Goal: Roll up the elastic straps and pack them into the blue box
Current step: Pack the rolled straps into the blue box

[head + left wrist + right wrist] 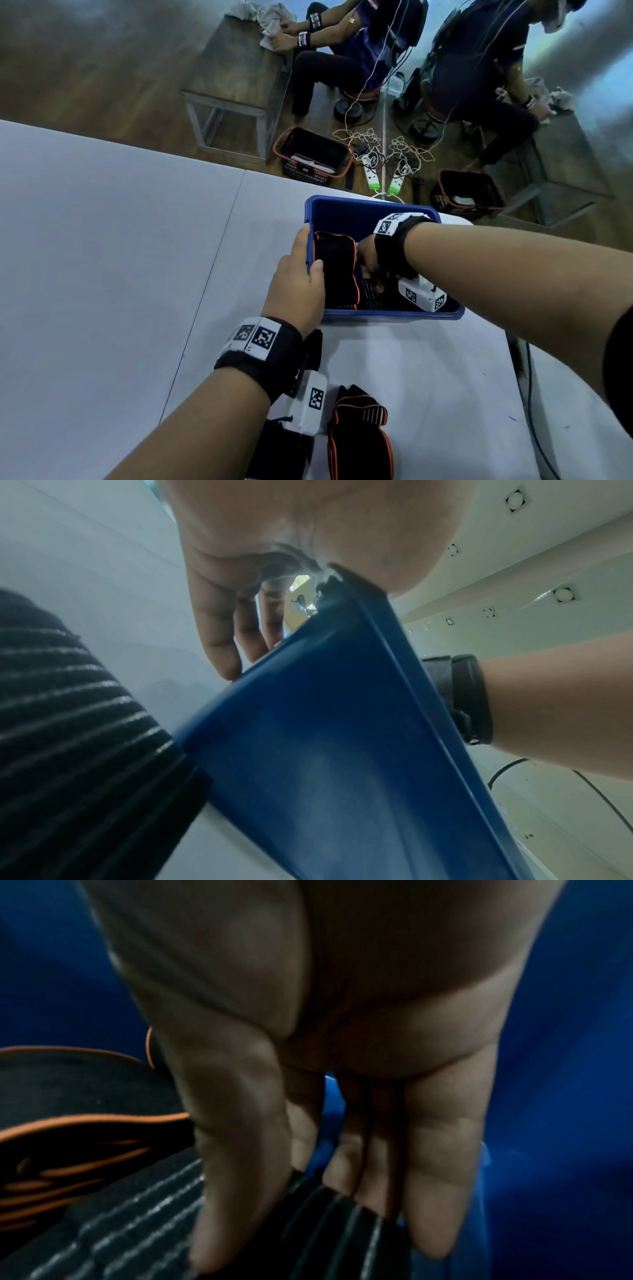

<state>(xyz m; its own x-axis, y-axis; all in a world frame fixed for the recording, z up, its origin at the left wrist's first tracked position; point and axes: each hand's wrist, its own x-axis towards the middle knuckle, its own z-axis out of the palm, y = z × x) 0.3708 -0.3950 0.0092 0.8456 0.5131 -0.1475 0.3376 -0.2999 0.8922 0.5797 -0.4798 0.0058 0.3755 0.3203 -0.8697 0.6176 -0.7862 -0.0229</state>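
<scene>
My right hand (371, 262) sets a rolled elastic strap (143, 1218) down inside the blue box (373, 209), beside the rolled strap (335, 270) already standing against the box's left wall. To seat it well, I judge the roll should go down snug against its neighbour and be pressed flat before the fingers let go, so it cannot spring loose. The right fingers (435, 1191) and thumb point straight down, pinching the ribbed roll. My left hand (296, 287) grips the box's left rim, thumb hooked inside, steadying it at the surface's far edge. One unrolled strap (359, 435) lies at the surface's near edge, a dark one beside it under my left wrist.
</scene>
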